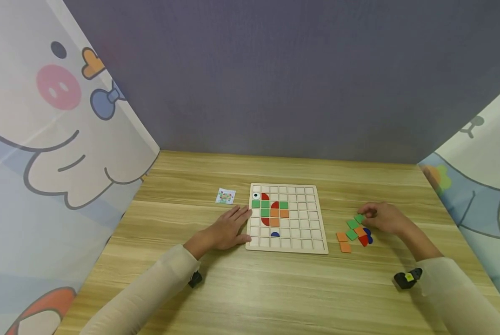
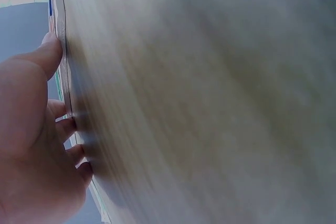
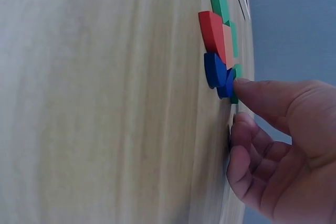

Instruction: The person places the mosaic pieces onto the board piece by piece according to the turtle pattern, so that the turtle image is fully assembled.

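My left hand [image 1: 226, 229] lies with fingers spread at the left edge of a wooden grid board [image 1: 306, 228], fingertips and thumb touching its rim. On the board sit a white eye tile [image 1: 256, 196] and several red, green and orange tiles, with a blue half-round tile [image 1: 275, 234] lower down. To the right, my right hand [image 1: 383, 217] bends over a group of loose tiles. Its thumb is by a green square tile [image 1: 359, 218] and the blue rounded tiles [image 3: 214, 71]. In the right wrist view the other fingers curl loosely, apart from the thumb.
A small printed card [image 1: 225, 196] lies left of the board. Loose orange tiles [image 1: 345, 247] and a red tile [image 1: 363, 240] are in the right-hand group. A grey panel [image 1: 275, 83] stands behind the wooden table [image 1: 275, 288], with cartoon-printed sheets at both sides.
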The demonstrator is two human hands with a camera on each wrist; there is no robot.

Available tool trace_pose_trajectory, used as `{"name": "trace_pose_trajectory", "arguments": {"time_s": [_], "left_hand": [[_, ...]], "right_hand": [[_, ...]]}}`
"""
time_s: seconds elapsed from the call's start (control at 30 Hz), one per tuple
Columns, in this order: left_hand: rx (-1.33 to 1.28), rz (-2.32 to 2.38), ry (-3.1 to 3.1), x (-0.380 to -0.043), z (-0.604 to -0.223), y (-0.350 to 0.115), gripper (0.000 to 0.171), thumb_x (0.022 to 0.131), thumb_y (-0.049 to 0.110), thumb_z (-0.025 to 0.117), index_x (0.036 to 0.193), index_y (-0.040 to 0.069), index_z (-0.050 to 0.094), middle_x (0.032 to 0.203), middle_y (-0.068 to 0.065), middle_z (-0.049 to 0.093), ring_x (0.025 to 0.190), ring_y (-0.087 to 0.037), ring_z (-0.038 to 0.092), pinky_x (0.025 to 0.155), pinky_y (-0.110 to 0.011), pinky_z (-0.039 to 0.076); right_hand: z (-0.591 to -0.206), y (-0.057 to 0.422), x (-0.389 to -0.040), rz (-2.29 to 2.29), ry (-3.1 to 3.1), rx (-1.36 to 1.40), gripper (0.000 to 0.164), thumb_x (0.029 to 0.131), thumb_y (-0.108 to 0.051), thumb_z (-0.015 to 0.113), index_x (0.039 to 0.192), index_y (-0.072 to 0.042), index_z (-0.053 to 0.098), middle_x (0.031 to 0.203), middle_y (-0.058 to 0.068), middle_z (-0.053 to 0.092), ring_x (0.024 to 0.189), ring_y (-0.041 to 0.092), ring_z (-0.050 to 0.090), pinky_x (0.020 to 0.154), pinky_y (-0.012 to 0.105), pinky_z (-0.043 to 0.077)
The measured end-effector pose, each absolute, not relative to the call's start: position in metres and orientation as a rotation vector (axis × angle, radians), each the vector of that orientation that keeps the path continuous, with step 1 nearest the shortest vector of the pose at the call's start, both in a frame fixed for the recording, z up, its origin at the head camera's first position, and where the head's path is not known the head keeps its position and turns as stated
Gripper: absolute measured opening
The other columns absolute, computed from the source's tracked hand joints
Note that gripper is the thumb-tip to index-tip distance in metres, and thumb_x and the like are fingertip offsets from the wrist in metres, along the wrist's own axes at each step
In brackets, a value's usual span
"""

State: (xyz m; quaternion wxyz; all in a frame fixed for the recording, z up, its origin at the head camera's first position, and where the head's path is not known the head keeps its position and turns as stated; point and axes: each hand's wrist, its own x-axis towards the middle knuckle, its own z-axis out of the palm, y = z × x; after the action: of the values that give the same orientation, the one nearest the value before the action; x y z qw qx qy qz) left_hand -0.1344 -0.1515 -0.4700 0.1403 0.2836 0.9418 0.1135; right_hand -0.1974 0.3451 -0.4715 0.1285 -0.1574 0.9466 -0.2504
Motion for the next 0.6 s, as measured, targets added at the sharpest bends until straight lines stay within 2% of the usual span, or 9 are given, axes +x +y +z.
{"name": "trace_pose_trajectory", "arguments": {"time_s": [0.2,0.33,0.6], "left_hand": [[0.813,0.33,2.719,-0.1341,-0.4703,-0.1518,0.078,0.104,0.047,0.053,0.162,0.003,0.023,0.169,-0.018,0.022,0.156,-0.043,0.019,0.125,-0.058,0.024],[0.813,0.336,2.723,-0.1338,-0.4707,-0.1521,0.078,0.104,0.047,0.053,0.162,0.003,0.023,0.169,-0.018,0.022,0.156,-0.043,0.019,0.125,-0.059,0.025],[0.823,0.339,2.73,-0.1345,-0.4726,-0.1526,0.079,0.104,0.048,0.054,0.161,0.003,0.024,0.169,-0.018,0.023,0.156,-0.042,0.019,0.126,-0.058,0.024]], "right_hand": [[-0.4725,0.3424,-0.1962,-0.743,2.785,-0.448,0.023,0.091,-0.024,0.076,0.105,-0.008,0.067,0.093,0.001,0.065,0.077,0.008,0.052,0.069,0.026,0.044],[-0.4726,0.3399,-0.1958,-0.756,2.793,-0.429,0.023,0.091,-0.026,0.075,0.099,-0.008,0.064,0.092,0.003,0.066,0.077,0.01,0.054,0.068,0.026,0.044],[-0.4744,0.3361,-0.1969,-0.782,2.839,-0.44,0.019,0.098,-0.026,0.068,0.098,-0.008,0.062,0.09,0.004,0.067,0.076,0.012,0.055,0.067,0.026,0.045]]}}
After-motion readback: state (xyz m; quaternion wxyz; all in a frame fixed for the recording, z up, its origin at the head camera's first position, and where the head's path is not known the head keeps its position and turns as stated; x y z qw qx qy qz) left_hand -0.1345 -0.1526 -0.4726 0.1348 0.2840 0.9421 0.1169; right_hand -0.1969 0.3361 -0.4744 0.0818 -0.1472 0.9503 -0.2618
